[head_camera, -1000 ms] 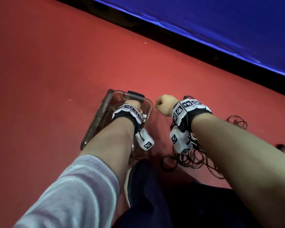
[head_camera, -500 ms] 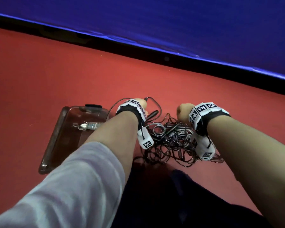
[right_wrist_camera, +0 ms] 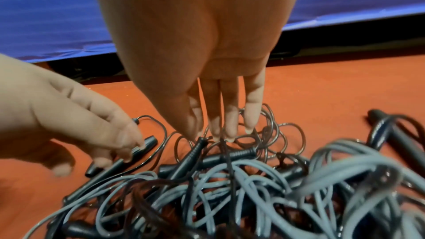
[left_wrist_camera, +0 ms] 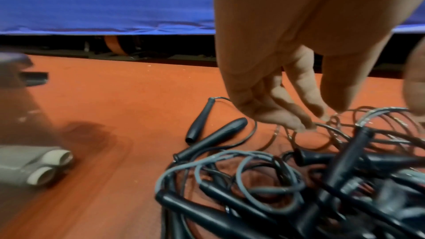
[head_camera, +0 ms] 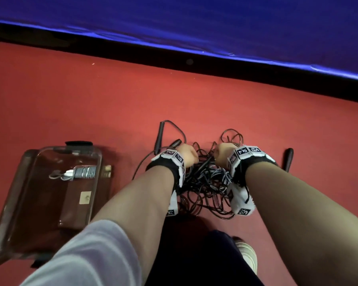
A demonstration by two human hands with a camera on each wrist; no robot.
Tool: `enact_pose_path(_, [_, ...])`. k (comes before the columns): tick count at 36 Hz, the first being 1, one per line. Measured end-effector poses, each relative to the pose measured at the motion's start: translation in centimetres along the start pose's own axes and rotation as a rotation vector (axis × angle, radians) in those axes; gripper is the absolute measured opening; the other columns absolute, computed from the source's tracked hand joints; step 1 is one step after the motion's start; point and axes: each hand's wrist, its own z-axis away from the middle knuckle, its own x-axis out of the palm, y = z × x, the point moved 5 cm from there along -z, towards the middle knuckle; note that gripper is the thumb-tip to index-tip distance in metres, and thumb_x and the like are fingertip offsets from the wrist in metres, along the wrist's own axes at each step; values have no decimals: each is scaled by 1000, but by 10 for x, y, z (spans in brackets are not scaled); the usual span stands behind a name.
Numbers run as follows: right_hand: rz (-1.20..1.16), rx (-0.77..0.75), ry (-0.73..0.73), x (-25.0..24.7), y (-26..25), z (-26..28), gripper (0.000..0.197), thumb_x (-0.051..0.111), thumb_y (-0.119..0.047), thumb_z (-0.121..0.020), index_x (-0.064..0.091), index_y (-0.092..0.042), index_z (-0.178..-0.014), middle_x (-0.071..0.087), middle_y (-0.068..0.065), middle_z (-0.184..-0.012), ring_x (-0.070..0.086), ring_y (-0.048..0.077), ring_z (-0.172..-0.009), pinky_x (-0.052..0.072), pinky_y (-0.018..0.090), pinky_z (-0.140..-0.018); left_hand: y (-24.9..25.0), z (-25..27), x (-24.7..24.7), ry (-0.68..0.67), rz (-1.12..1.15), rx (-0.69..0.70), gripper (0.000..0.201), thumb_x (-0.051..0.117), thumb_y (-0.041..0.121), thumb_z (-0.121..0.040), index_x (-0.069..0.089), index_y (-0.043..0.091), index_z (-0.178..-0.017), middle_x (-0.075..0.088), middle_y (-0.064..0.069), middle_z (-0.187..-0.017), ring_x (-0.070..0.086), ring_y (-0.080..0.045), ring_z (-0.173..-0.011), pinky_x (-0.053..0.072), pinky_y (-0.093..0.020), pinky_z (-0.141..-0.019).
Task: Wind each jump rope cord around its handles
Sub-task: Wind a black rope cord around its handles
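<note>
Head view: both hands are seen from behind, lowered over a tangle of jump ropes (head_camera: pixel 205 182) on the red floor (head_camera: pixel 132 100).
Left hand (left_wrist_camera: pixel 287 79): fingers are held loosely apart and pointed down; the fingertips (left_wrist_camera: pixel 301 126) are touching a thin dark cord at the 12 o'clock edge of the pile; no closed grasp is shown.
Right hand (right_wrist_camera: pixel 207 79): fingers are held straight and close together, tips reaching the top of a black handle (right_wrist_camera: pixel 195 150) and the cords around it; nothing is seen gripped.
Ropes: grey and black cords are heaped loose, unwound, with handles buried among them.
Stray handles: two black ones (left_wrist_camera: pixel 207 130) are lying at the pile's 10 o'clock, one more (head_camera: pixel 288 158) at its 3 o'clock.
Clear box (head_camera: pixel 39 195): it is placed at the pile's 9 o'clock, well apart, with a wound grey rope (head_camera: pixel 81 172) inside.
</note>
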Motion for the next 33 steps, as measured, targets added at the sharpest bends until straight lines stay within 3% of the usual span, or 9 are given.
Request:
enact_pose_path(3, [-137, 6, 67, 13, 9, -12, 19, 57, -7, -90, 54, -16, -108, 58, 11, -112, 53, 23, -93, 44, 32, -81, -1, -4, 20, 67, -30, 41, 23, 60, 10, -90, 70, 11, -111, 68, -6, -114, 61, -23, -108, 42, -20, -78])
enact_pose_path(8, [-316, 78, 96, 31, 29, -16, 50, 58, 0, -85, 44, -9, -132, 56, 12, -127, 56, 29, -114, 48, 32, -87, -8, -9, 53, 95, -165, 52, 32, 55, 17, -92, 59, 16, -124, 63, -9, -123, 56, -26, -114, 42, -28, -90])
enact_pose_path(15, [-359, 21, 78, 47, 37, -17, 30, 59, -6, -84, 64, -12, -113, 66, 9, -113, 62, 24, -102, 51, 30, -86, -19, -22, 58, 82, -287, 32, 39, 58, 10, -91, 49, 13, -129, 31, -9, -147, 50, -31, -123, 44, -38, -101])
enact_pose_path(19, [-361, 6, 107, 47, 36, -18, 25, 56, -3, -87, 69, -10, -107, 69, 10, -109, 64, 23, -99, 51, 27, -80, -26, -22, 65, 15, -399, -22, 35, 59, 21, -91, 57, 12, -125, 54, -9, -130, 50, -28, -120, 46, -36, -98])
enact_pose_path(21, [-366, 28, 116, 45, 38, -18, 28, 56, -3, -87, 66, -12, -112, 66, 10, -113, 63, 24, -102, 53, 31, -86, -27, -24, 67, 62, -392, -8, 31, 58, 25, -92, 57, 15, -121, 56, -6, -127, 47, -27, -121, 41, -36, -99])
enact_pose_path(26, [-424, 41, 304, 20, 42, -13, 59, 64, -10, -83, 36, -27, -132, 41, 4, -137, 46, 31, -125, 40, 49, -105, -10, -24, 37, 261, -10, 72, 13, 62, 43, -88, 53, 34, -90, 65, 6, -102, 52, -24, -107, 34, -37, -92])
enact_pose_path(29, [-662, -88, 451, 0, 37, -2, 52, 57, -5, -85, 33, -33, -122, 59, 3, -111, 62, 25, -93, 52, 44, -82, 20, -12, 11, 274, 206, 211, 14, 66, 30, -89, 58, 22, -96, 67, 2, -99, 59, -20, -100, 44, -33, -93])
enact_pose_path(31, [-785, -118, 528, -15, 33, 11, 41, 54, -2, -88, 32, -25, -113, 58, 2, -82, 58, 19, -69, 47, 36, -63, 36, 2, -6, 300, 357, 280, 13, 65, 19, -90, 53, 16, -93, 65, 0, -88, 60, -18, -88, 44, -30, -84])
enact_pose_path(33, [-926, -91, 584, -31, 31, 25, 39, 58, -1, -86, 32, -19, -109, 55, 1, -78, 55, 17, -65, 43, 31, -59, 44, 15, -22, 349, 455, 301, 16, 64, 14, -91, 48, 12, -95, 61, -1, -83, 58, -15, -79, 45, -24, -76])
